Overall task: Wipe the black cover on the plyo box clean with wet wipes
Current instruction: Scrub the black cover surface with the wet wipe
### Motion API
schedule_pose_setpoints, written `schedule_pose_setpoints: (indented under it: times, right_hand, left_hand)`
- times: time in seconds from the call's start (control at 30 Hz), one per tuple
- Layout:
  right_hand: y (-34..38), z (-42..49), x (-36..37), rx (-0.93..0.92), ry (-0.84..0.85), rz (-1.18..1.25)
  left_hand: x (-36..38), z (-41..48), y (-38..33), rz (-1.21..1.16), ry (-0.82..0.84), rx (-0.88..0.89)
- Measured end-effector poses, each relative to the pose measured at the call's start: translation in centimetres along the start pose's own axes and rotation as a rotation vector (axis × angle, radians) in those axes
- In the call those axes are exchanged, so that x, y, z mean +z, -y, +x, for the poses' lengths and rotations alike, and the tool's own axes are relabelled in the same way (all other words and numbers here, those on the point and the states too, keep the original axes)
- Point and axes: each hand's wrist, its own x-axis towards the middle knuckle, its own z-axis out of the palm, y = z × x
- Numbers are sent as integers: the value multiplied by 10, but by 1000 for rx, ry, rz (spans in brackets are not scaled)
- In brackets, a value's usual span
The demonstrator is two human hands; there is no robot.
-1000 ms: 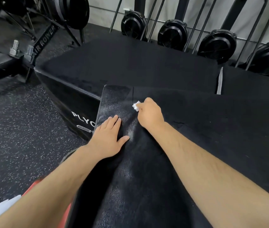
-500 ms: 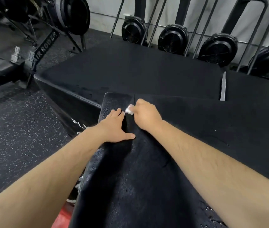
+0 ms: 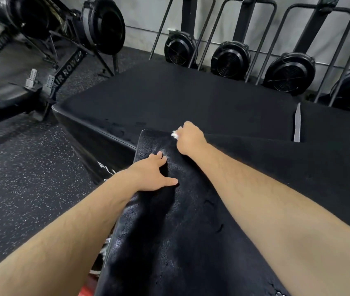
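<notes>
The black cover (image 3: 191, 242) of the near plyo box fills the lower middle of the head view, its top glossy and its far left corner just beyond my hands. My left hand (image 3: 155, 176) lies flat on the cover near its left edge, fingers straight and thumb spread. My right hand (image 3: 190, 138) is curled around a small white wet wipe (image 3: 174, 134) and presses it onto the cover close to the far edge. Only a bit of the wipe shows past my fingers.
A lower black plyo box (image 3: 169, 99) with white lettering on its side stands just behind. Air rowers (image 3: 67, 67) stand at the left on speckled rubber floor (image 3: 20, 178). Several black fan-wheel machines (image 3: 229, 60) line the back wall. A grey strip (image 3: 297, 124) sticks up at right.
My right hand has slid the wipe forward to the cover's far edge. My left hand has moved slightly forward along the left edge. The view has shifted closer.
</notes>
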Motion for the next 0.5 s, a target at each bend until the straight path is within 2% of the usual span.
schedule_pose_setpoints:
  times: [0.07,0.17,0.23,0.37,0.5]
  right_hand:
    - [7,-3,2,-62,54,-38]
    - [-13,13,-5,70,-15,-78]
    - [-6,14,-5,100,9,-92]
    - [14,-3,1,-121,56,-72]
    - [-41,1,-11,104,-8,-144]
  left_hand:
    - [-2,1,0,14,-4,4]
    - [-1,3,4,-17,-5,7]
    - [1,4,4,-16,-17,-2]
    - [5,5,4,44,-49,1]
    - [5,7,10,-24,-44,7]
